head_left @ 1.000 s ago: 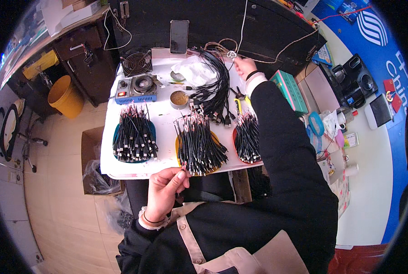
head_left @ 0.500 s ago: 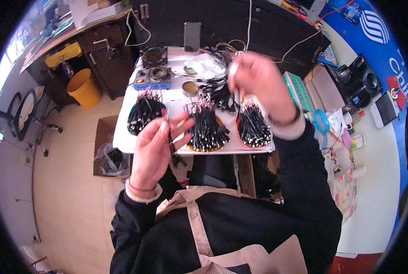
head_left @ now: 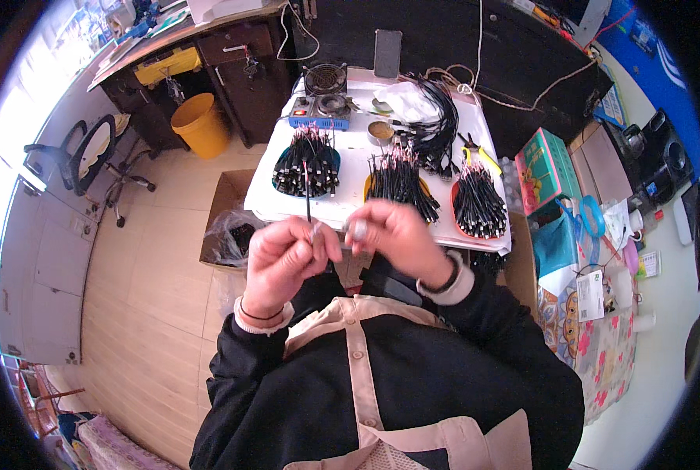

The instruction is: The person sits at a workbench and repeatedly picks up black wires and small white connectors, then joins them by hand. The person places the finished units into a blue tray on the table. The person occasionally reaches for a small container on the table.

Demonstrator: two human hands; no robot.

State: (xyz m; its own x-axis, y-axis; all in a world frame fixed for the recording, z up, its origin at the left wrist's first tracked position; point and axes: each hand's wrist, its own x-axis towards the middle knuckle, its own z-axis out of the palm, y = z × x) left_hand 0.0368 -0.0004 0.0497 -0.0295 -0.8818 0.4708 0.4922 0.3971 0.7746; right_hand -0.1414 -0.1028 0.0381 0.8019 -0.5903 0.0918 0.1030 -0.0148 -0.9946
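My left hand [head_left: 281, 262] is closed in front of the table's near edge. It pinches a thin black cable [head_left: 308, 196], which stands up from the fingers with pinkish wire ends at its top. Close to its right, my right hand [head_left: 401, 239] has its fingers curled together, with something pale at the thumb; whatever it may hold is too small to make out. Beyond the hands stand three bunches of short black cables: one in a teal bowl [head_left: 278, 168], one in a yellow bowl [head_left: 426, 188], one in a red-orange bowl [head_left: 458, 223].
On the white table [head_left: 276, 210] are a blue heating device [head_left: 319, 123], a black fan [head_left: 325, 78], a round tin [head_left: 380, 131], yellow-handled pliers [head_left: 487, 159] and looped black cables [head_left: 442, 117]. A phone [head_left: 387, 53] stands behind. Boxes flank the table; a yellow bin [head_left: 201, 125] is at left.
My right hand has come down from the table's far right to beside my left hand. The left fingers have closed more, and the cable now points up. The view has shifted left.
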